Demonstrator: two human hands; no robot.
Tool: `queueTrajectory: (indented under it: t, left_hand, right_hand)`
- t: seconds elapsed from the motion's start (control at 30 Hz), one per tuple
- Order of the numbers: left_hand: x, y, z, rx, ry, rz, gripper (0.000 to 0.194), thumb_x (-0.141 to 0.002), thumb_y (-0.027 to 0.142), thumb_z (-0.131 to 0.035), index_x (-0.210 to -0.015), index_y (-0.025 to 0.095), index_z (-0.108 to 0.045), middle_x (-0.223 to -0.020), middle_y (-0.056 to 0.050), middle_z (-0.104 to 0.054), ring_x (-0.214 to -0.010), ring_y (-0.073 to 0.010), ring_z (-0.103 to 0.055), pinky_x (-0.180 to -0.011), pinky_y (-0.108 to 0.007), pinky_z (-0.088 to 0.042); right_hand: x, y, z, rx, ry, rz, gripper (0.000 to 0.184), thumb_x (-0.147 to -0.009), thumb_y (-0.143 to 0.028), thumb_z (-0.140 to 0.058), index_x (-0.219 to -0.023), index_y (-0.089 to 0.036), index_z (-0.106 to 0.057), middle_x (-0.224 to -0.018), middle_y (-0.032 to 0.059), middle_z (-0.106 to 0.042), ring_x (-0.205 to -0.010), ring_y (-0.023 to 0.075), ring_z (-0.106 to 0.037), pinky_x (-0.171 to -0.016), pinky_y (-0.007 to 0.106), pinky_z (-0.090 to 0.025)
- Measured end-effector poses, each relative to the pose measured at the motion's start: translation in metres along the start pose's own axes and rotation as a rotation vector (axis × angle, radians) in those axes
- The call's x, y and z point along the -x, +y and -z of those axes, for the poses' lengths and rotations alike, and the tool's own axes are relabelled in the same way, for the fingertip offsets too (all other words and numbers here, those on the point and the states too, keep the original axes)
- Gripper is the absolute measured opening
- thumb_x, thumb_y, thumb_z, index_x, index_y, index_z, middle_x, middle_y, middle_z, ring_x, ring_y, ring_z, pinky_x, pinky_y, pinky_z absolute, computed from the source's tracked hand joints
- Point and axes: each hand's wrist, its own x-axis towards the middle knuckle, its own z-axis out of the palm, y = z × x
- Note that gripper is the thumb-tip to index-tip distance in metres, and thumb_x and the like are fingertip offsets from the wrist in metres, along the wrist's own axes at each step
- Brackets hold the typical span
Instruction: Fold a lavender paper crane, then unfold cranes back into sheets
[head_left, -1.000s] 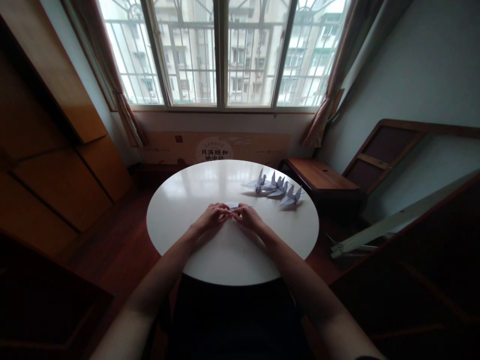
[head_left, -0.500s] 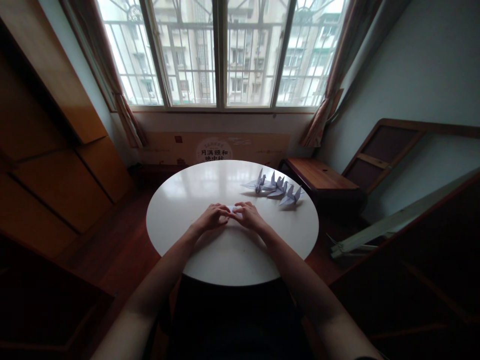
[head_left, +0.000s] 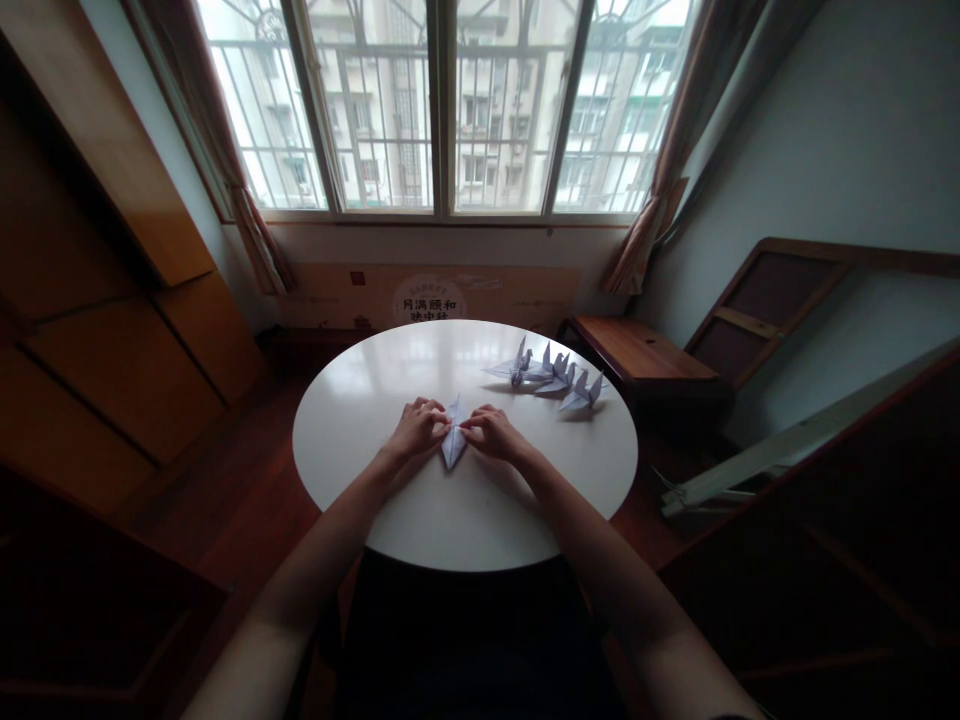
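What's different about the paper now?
The folded paper has come into view, one tip pointing toward the near edge of the white table; before, it was mostly hidden. The left hand and right hand still hold its sides. The paper cranes haven't moved.

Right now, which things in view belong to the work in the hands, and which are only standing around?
In the work:
- folded paper, between left hand and right hand
- white table, the work surface
- paper birds, probably related, untouched

Just around:
- wooden bench
- curtains
- orange-brown cabinet
- printed panel
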Motion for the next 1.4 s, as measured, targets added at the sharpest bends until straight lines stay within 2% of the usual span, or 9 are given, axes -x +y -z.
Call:
queueTrajectory:
  t: [0.17, 0.33, 0.47, 0.57, 0.73, 0.9, 1.13, 1.27, 1.4]
  left_hand:
    - [-0.003, -0.010, -0.007, 0.094, -0.033, 0.024, 0.018, -0.083, 0.030, -0.063, -0.095, 0.027, -0.076, -0.107, -0.007, -0.067, -0.099, -0.0231, -0.057, -0.089, -0.038, -0.045]
    - [-0.005, -0.013, -0.013, 0.310, -0.008, -0.034, 0.013, -0.081, 0.023, -0.064, -0.084, 0.020, -0.077, -0.090, -0.007, -0.069, -0.077, -0.0158, -0.063, -0.074, -0.028, -0.050]
    - [-0.005, -0.008, -0.011, 0.454, -0.023, -0.050, 0.016, -0.082, 0.020, -0.061, -0.084, 0.017, -0.076, -0.089, -0.008, -0.069, -0.077, -0.0155, -0.064, -0.073, -0.026, -0.051]
    - [-0.004, -0.004, -0.004, 0.365, -0.080, -0.072, 0.017, -0.083, 0.022, -0.060, -0.088, 0.019, -0.076, -0.096, -0.007, -0.069, -0.084, -0.0177, -0.063, -0.080, -0.030, -0.049]
    - [0.000, 0.000, 0.001, 0.080, -0.121, -0.051, 0.021, -0.081, 0.028, -0.064, -0.099, 0.031, -0.074, -0.114, -0.005, -0.063, -0.107, -0.0264, -0.053, -0.095, -0.044, -0.040]
    - [-0.001, -0.003, -0.004, 0.032, -0.133, -0.037, 0.028, -0.082, 0.020, -0.063, -0.104, 0.034, -0.072, -0.121, -0.006, -0.059, -0.111, -0.0280, -0.048, -0.095, -0.046, -0.037]
    - [-0.004, -0.008, -0.005, 0.396, -0.098, -0.141, 0.024, -0.079, 0.008, -0.060, -0.096, 0.019, -0.072, -0.092, -0.006, -0.067, -0.082, -0.0155, -0.061, -0.077, -0.027, -0.046]
    - [-0.002, -0.006, -0.001, 0.489, -0.101, -0.146, 0.015, -0.079, 0.014, -0.062, -0.090, 0.016, -0.071, -0.089, -0.006, -0.066, -0.081, -0.0155, -0.062, -0.076, -0.027, -0.048]
    - [0.000, -0.004, 0.001, 0.555, -0.131, -0.166, 0.017, -0.078, 0.021, -0.066, -0.094, 0.017, -0.071, -0.097, -0.007, -0.065, -0.088, -0.0166, -0.062, -0.081, -0.028, -0.050]
  right_hand:
    - [0.001, 0.005, -0.007, -0.051, -0.008, 0.068, 0.018, -0.083, -0.016, -0.061, -0.092, -0.021, -0.076, -0.090, 0.0083, -0.067, -0.088, 0.0200, -0.059, -0.085, 0.033, -0.043]
    - [0.000, 0.010, -0.013, -0.082, 0.017, 0.113, 0.019, -0.078, -0.014, -0.065, -0.092, -0.022, -0.076, -0.103, 0.0095, -0.067, -0.098, 0.0222, -0.059, -0.091, 0.036, -0.044]
    - [0.000, 0.009, -0.013, -0.121, 0.007, 0.114, 0.018, -0.079, -0.015, -0.065, -0.092, -0.021, -0.076, -0.105, 0.0096, -0.069, -0.100, 0.0223, -0.061, -0.093, 0.036, -0.045]
    - [0.000, 0.006, -0.010, -0.111, -0.001, 0.101, 0.017, -0.080, -0.018, -0.066, -0.093, -0.022, -0.076, -0.101, 0.0087, -0.071, -0.097, 0.0220, -0.062, -0.090, 0.036, -0.045]
    - [0.001, -0.001, -0.004, -0.048, 0.014, 0.082, 0.016, -0.081, -0.018, -0.066, -0.092, -0.025, -0.076, -0.096, 0.0076, -0.072, -0.099, 0.0240, -0.061, -0.092, 0.040, -0.042]
    - [0.002, -0.001, -0.003, -0.115, 0.000, 0.119, 0.017, -0.082, -0.019, -0.065, -0.094, -0.025, -0.076, -0.094, 0.0071, -0.072, -0.092, 0.0208, -0.063, -0.087, 0.035, -0.043]
    - [-0.002, 0.013, -0.014, -0.284, -0.009, 0.105, 0.021, -0.082, -0.016, -0.064, -0.098, -0.023, -0.076, -0.089, 0.0061, -0.071, -0.081, 0.0164, -0.063, -0.078, 0.027, -0.047]
    - [-0.002, 0.017, -0.019, -0.259, 0.028, 0.132, 0.019, -0.081, -0.018, -0.067, -0.096, -0.024, -0.076, -0.093, 0.0075, -0.070, -0.088, 0.0189, -0.062, -0.082, 0.030, -0.047]
    - [0.000, 0.018, -0.019, -0.212, 0.045, 0.118, 0.017, -0.079, -0.019, -0.069, -0.094, -0.024, -0.076, -0.095, 0.0083, -0.070, -0.091, 0.0202, -0.061, -0.083, 0.032, -0.047]
